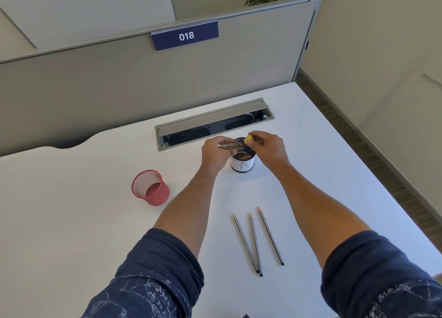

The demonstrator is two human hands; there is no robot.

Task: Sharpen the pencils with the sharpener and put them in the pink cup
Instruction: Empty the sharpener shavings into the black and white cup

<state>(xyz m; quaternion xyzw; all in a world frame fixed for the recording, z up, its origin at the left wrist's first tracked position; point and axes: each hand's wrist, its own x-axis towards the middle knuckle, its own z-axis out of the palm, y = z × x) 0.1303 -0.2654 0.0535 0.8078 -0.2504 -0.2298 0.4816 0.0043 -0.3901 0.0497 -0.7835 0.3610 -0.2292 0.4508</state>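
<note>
Three grey pencils [257,242] wait nearest. Left hand [215,151] grips blurred pencil [230,146]; right hand [269,148] pinches yellow sharpener [248,140] over shavings cup [242,166]. Pink mesh cup [150,188] stands left, empty.

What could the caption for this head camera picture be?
Left hand holds a pencil while right hand turns the yellow sharpener above a shavings cup.

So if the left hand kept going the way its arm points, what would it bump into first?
Probably the open cable tray in the desk, just beyond the left hand, then the grey divider behind it. Depth is hard to judge, and it might pass above the tray.
</note>
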